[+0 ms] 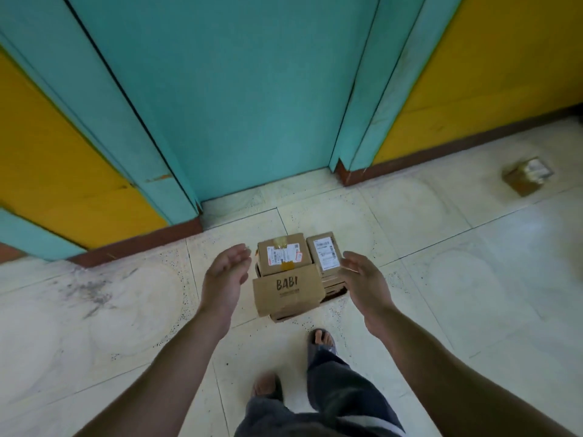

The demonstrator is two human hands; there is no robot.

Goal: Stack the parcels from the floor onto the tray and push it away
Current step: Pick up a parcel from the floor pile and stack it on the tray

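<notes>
Several brown cardboard parcels are piled on the tiled floor in front of my feet. The front one reads BABI (pixel 288 293). Behind it sits a taped parcel with a white label (pixel 284 254), and a smaller labelled parcel (pixel 325 255) lies to its right. Lower boxes show under them; whatever they rest on is hidden. My left hand (pixel 225 275) hovers just left of the pile, fingers straight, palm turned inward. My right hand (pixel 362 277) hovers just right of it in the same way. Neither hand touches a parcel. One more parcel (pixel 527 176) lies apart on the floor at far right.
A teal door (pixel 239 99) with its frame stands straight ahead, between yellow walls (pixel 492 67) with a brown skirting. Pale floor tiles (pixel 457 294) spread to both sides. My sandalled feet (pixel 320 340) stand just behind the pile.
</notes>
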